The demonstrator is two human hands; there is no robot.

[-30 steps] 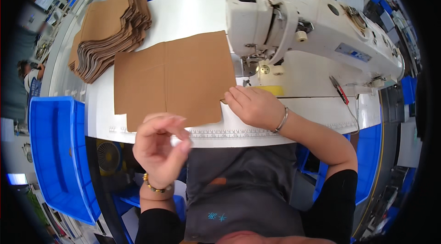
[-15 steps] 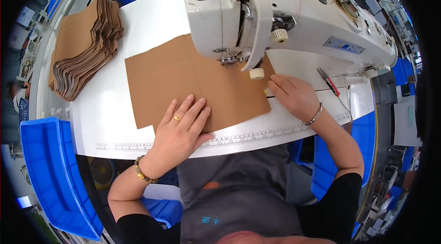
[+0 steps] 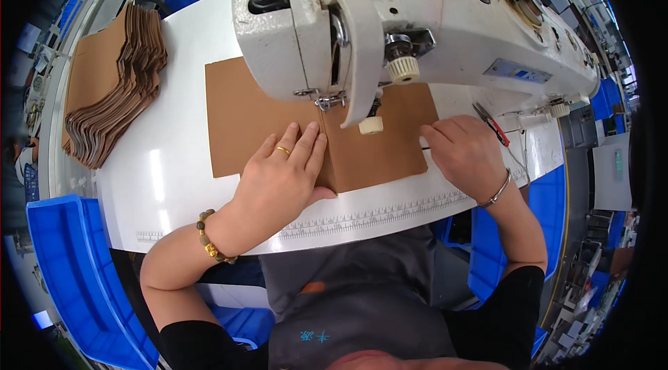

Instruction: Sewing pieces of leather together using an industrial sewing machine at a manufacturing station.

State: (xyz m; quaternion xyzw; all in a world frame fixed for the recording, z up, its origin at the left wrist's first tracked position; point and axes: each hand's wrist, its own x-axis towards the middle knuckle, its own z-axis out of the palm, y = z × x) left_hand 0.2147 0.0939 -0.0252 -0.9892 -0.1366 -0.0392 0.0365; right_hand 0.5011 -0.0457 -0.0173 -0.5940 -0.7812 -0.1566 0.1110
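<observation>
Overhead, the head view shows a brown panel (image 3: 379,158) flat beneath the sewing machine (image 3: 275,50), the left hand (image 3: 278,169) laid on it, fingers slightly parted, thumb out, apparently to steady it. The right hand (image 3: 467,153) curls its fingers at the panel's right edge; whether they pinch it cannot be told.
</observation>
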